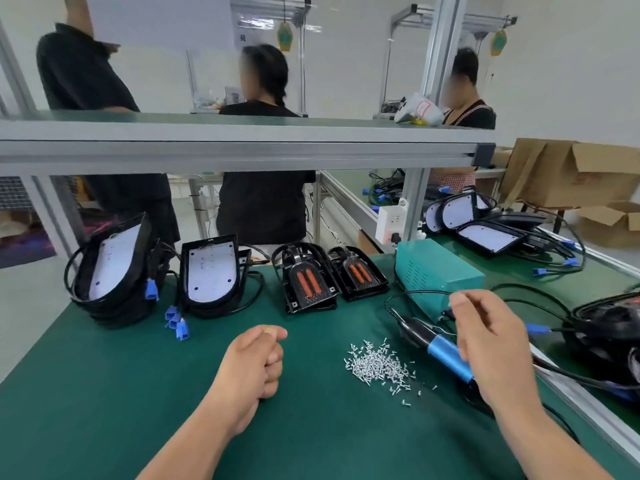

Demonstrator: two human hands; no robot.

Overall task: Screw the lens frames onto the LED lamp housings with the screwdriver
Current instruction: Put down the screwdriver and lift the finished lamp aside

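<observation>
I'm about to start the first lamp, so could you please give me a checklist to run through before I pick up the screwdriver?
1. Tool in reach: ok, the screwdriver lies on the mat under the open right hand.
2. Fasteners ready: ok, the screws lie in a loose pile on the mat.
3. Other hand free: ok, the left hand is curled, with nothing seen in it.
4. Workpiece in front of you: not ok, the lamp housings stand at the mat's far edge.
5. Frame seated: not ok, the lens frames stand apart beside them.
6. Power on: cannot tell from the power box.
</observation>
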